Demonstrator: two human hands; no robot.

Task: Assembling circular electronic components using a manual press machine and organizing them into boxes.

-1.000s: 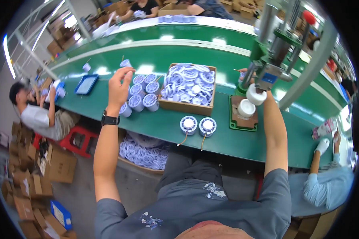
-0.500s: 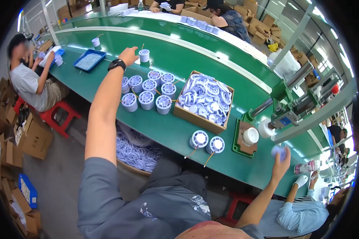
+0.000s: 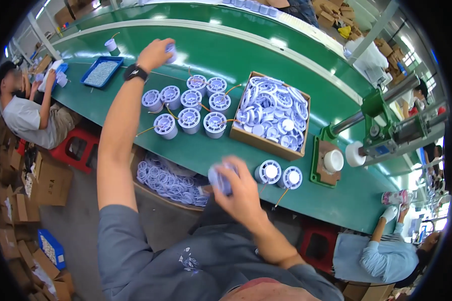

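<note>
Dark lettering (image 3: pixel 51 186) stands on 1 brown carton (image 3: pixel 57 169) at left.

Left hand (image 3: pixel 155 54), arm outstretched over green bench (image 3: pixel 331 210), holds small lilac cup (image 3: pixel 172 53). Right hand (image 3: pixel 240 195), nearer body, holds round lilac piece (image 3: pixel 220 180), blurred. Between hands: cluster of wired cups (image 3: pixel 190 98) on bench. Beyond right hand and to its right: carton (image 3: pixel 263 143) filled with lilac rings and discs (image 3: pixel 273 108). Just right of right hand: pair of white-centred cups (image 3: pixel 269 172); farther right, green press (image 3: pixel 374 131). Left of left hand: blue tray (image 3: pixel 92 85).
</note>
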